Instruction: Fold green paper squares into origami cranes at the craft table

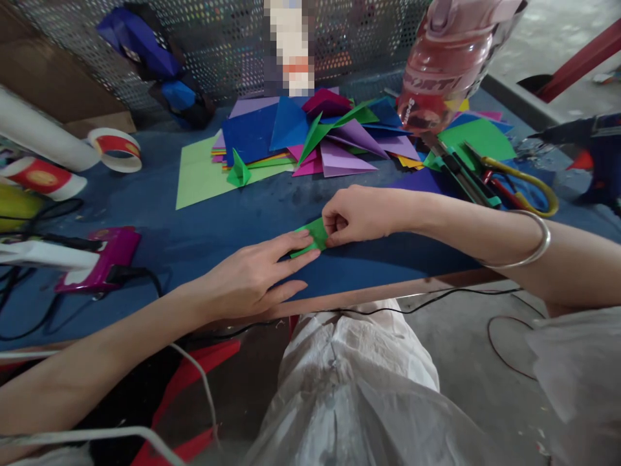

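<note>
A small piece of green paper [317,232], apparently folded, lies on the blue tabletop [194,243] near its front edge. My left hand [255,275] rests with fingers stretched out, the fingertips flat on the paper's left part. At the right end, my right hand [356,213] has its fingers curled together and closed on the paper's edge. The fingers partly cover the paper, so its full shape is hidden. Beyond my hands lies a pile of coloured paper sheets and folded pieces [252,133], with a small green folded piece [239,171] at its front.
Scissors with yellow handles [533,194] and a cutter knife [463,175] lie at the right, near a pink bottle [441,65]. A magenta power strip [114,255] with cords sits at the left by tape rolls [116,149]. A perforated metal panel [218,45] stands behind.
</note>
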`<action>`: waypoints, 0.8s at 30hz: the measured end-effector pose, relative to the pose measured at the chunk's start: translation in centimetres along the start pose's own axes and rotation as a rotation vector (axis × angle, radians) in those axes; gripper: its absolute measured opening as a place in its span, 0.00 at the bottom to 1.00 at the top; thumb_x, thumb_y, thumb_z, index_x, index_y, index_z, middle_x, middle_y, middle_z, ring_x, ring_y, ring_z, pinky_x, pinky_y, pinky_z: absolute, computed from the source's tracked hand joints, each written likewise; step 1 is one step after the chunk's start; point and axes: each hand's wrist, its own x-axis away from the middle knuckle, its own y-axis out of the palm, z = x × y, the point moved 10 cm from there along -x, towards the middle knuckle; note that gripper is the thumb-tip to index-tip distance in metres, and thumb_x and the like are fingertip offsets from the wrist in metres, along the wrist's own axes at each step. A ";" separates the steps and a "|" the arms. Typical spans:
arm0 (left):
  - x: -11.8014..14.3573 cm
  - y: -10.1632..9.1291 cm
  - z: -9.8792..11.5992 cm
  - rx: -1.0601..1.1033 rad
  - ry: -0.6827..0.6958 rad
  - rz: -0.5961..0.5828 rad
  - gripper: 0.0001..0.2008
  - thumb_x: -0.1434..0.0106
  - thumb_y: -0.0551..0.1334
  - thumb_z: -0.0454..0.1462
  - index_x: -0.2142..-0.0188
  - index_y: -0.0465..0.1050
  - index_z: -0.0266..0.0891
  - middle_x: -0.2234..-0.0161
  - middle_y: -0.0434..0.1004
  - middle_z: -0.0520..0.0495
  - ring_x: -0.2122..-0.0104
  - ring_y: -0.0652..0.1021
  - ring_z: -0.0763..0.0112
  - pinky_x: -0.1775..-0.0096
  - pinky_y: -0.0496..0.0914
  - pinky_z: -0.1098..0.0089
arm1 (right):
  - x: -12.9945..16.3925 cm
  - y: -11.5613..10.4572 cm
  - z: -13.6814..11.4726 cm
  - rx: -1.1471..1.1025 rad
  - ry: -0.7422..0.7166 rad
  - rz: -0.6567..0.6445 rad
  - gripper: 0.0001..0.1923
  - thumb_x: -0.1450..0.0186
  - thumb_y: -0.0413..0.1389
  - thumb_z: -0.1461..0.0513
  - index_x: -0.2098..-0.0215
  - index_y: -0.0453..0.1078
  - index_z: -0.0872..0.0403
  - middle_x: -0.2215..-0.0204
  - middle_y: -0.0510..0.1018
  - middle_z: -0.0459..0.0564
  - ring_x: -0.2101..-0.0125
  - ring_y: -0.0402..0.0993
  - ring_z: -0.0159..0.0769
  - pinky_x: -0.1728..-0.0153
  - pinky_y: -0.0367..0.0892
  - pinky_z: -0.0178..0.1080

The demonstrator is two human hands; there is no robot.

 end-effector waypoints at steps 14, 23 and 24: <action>0.0 0.0 -0.3 0.035 -0.036 -0.042 0.21 0.25 0.56 0.39 0.36 0.69 0.36 0.36 0.71 0.33 0.36 0.73 0.52 0.38 0.74 0.55 | 0.8 -1.1 2.9 -0.002 0.077 -0.134 0.05 0.35 0.63 0.62 0.66 0.80 0.56 0.77 0.78 0.42 0.76 0.70 0.27 0.71 0.60 0.34; 0.1 0.0 -0.3 0.044 -0.009 -0.006 0.23 0.26 0.57 0.37 0.33 0.66 0.39 0.35 0.71 0.33 0.35 0.73 0.52 0.39 0.75 0.53 | 1.0 -2.6 5.0 0.125 0.138 -0.074 0.13 0.33 0.60 0.57 0.65 0.81 0.59 0.74 0.82 0.40 0.72 0.74 0.25 0.67 0.58 0.36; 0.2 0.2 -0.4 0.049 -0.023 -0.011 0.23 0.26 0.57 0.37 0.33 0.66 0.39 0.35 0.71 0.33 0.35 0.73 0.52 0.39 0.74 0.53 | 1.2 -3.4 4.6 0.147 0.131 -0.011 0.14 0.33 0.61 0.56 0.65 0.82 0.59 0.72 0.83 0.43 0.70 0.75 0.27 0.66 0.59 0.37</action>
